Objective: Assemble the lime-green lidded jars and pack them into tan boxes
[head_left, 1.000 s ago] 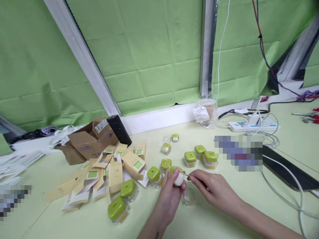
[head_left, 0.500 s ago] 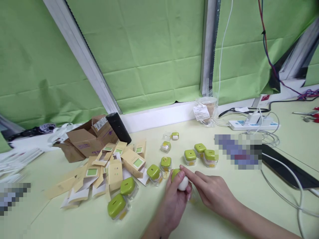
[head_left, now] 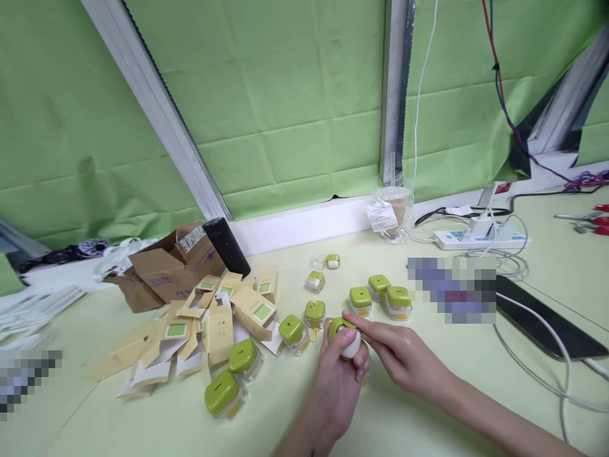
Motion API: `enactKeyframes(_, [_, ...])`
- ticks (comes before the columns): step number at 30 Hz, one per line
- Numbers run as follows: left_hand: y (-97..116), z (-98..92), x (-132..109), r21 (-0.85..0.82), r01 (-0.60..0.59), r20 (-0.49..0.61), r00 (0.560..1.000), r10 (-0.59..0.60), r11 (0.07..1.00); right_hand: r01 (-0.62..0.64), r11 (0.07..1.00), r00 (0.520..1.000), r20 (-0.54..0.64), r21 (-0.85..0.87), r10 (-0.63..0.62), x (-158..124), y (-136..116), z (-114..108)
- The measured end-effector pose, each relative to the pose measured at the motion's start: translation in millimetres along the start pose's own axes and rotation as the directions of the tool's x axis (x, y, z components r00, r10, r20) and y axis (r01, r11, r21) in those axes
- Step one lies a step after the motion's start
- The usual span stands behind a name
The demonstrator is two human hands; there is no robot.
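My left hand (head_left: 337, 376) is wrapped round a small piece with a green lid (head_left: 336, 325) and a white rounded body (head_left: 351, 344), its thumb pressing on the front. From the right, my right hand (head_left: 404, 352) reaches across, its fingertips gripping the green lid's upper edge. Part of the piece is covered by fingers. Just beyond my hands stand green-topped clear containers (head_left: 360, 299), with more to the left, such as a large one (head_left: 223, 395) near the front. Another small green-and-white piece (head_left: 333, 261) lies farther back.
Opened cardboard packets (head_left: 219, 336) are heaped on the left, before a brown carton (head_left: 162, 266) and a black cylinder (head_left: 226, 246). A bagged cup (head_left: 399, 206) stands at the back. To the right are a power strip (head_left: 509, 238), a black phone (head_left: 547, 317) and loose cables.
The green lid now looks tilted up from the white body, with more of its underside rim showing. My right fingers stay at its edge. The view has shifted slightly.
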State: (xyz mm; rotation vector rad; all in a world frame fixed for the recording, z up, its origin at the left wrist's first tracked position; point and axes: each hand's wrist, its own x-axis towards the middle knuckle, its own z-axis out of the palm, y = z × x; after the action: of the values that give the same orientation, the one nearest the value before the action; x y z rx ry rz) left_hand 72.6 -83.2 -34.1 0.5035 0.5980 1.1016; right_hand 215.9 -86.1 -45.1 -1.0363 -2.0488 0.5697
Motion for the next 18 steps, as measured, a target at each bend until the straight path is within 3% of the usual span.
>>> enactKeyframes(6, [0.3,6.8,6.3,-0.035,0.0,-0.091,0.996,-0.003,0.999,-0.02,0.988,1.0,0.024,0.151,0.017,6.6,1.1,0.0])
enactKeyframes(11, [-1.3,18.7,13.2,-0.047,-0.018,-0.21,0.978,0.008,0.999,-0.059,0.997,0.998,0.008,0.042,0.059,4.5,9.6,1.0])
enactKeyframes(18, [-0.2,22.8,20.1,-0.061,0.012,-0.169,0.985,-0.022,0.998,-0.094,0.996,0.995,-0.038,-0.003,0.093,5.1,9.2,-1.8])
